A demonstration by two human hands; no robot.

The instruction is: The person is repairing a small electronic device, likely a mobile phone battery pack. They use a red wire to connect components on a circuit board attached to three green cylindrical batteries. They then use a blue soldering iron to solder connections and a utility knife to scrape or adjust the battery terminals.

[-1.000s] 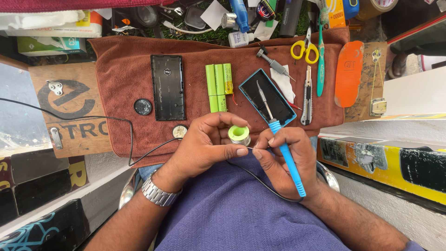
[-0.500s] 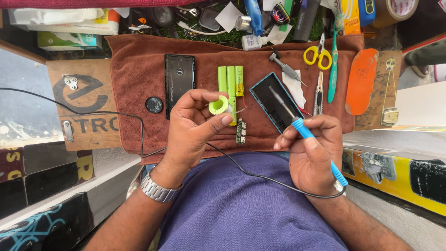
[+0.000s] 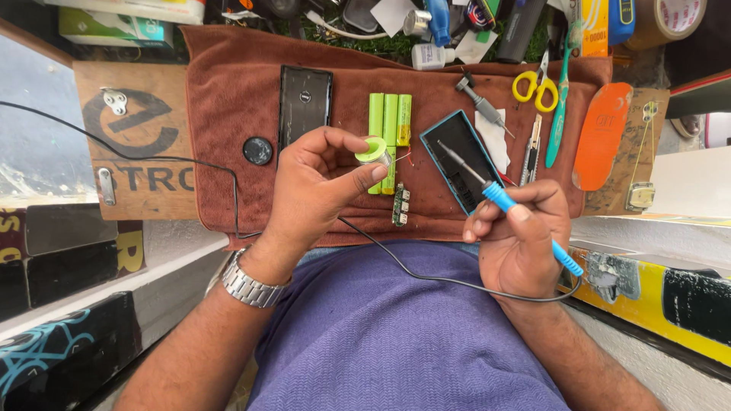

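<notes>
Holding a green solder spool [image 3: 372, 149] pinched in left hand [image 3: 316, 186] fingers, just above the brown towel [image 3: 228, 114]; right hand [image 3: 518, 236] fingers clamped on blue soldering iron [image 3: 499, 198], tip over the towel's black case [image 3: 461, 160]. Looks like prep w/ solder, near green cells [image 3: 390, 122].

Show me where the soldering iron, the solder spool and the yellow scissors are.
soldering iron [image 3: 499, 196]: head view, on its blue handle.
solder spool [image 3: 371, 148]: head view, on its green top flange.
yellow scissors [image 3: 534, 86]: head view, between its handle loops.

place: repair workshop bench — brown cloth [image 3: 228, 114] | soldering iron [image 3: 502, 202] | scissors [image 3: 535, 85] — battery cells [image 3: 390, 122]
</notes>
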